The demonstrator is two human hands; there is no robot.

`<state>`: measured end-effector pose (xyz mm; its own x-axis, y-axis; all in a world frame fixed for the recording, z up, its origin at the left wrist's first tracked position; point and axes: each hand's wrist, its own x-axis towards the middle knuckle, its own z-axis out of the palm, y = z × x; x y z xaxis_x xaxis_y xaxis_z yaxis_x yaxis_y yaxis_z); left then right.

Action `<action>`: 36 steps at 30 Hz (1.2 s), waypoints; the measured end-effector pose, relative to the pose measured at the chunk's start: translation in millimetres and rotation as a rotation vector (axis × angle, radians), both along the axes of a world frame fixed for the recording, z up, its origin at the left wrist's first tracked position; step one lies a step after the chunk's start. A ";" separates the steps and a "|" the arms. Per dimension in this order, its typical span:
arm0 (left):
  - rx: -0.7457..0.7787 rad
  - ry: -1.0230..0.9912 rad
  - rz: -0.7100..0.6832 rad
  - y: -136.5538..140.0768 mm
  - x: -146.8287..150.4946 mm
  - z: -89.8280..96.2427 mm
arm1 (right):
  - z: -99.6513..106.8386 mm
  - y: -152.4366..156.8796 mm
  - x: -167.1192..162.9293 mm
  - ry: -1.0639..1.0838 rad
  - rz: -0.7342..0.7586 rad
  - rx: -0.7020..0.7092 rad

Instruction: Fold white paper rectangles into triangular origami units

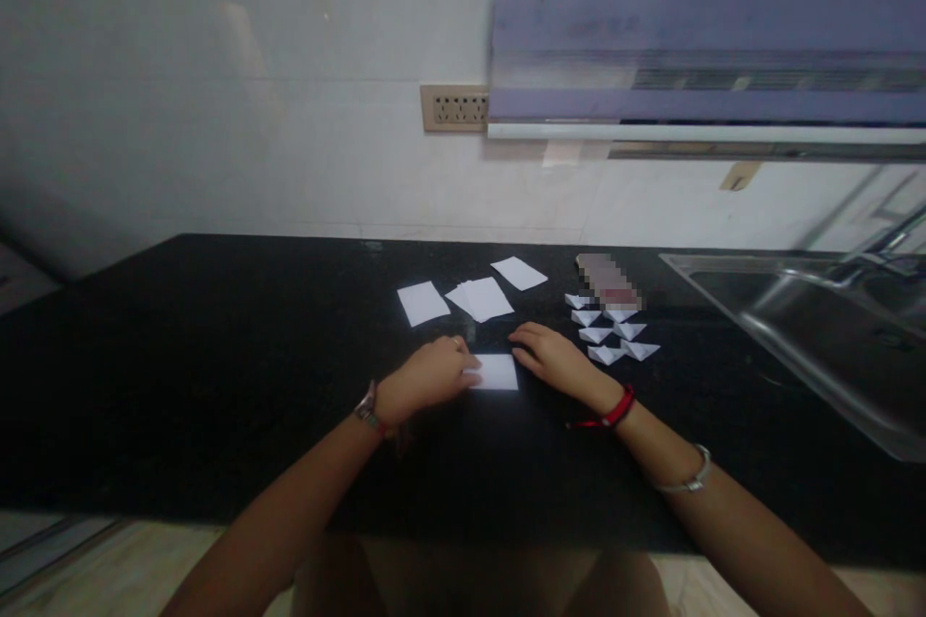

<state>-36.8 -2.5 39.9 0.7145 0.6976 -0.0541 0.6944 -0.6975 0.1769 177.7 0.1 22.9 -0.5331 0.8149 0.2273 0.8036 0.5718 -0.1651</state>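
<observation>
A small white sheet of paper (pixel 499 372) lies flat on the dark counter in front of me, its long side running left to right. My left hand (pixel 432 374) holds it down at the left end, with thumb and fingertips on the paper. Over by the upper right corner, my right hand (pixel 554 359) rests with its fingers stretched out and holds nothing. Whether its fingertips touch the sheet's edge, I cannot tell. Several small folded white paper pieces (pixel 597 335) stand in two rough columns to the right of my right hand.
Beyond my hands lie a single white sheet (pixel 423 303), a fanned stack of sheets (pixel 486 299) and another sheet (pixel 519 273). A blurred-out flat object (pixel 609 280) lies behind the folded pieces. A steel sink (pixel 831 328) with a faucet (pixel 879 246) is set into the counter at right.
</observation>
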 end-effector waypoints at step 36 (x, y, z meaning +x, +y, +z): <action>-0.195 -0.546 0.317 22.5 7.4 -18.4 | -15.9 6.9 -7.6 0.604 -0.212 -0.261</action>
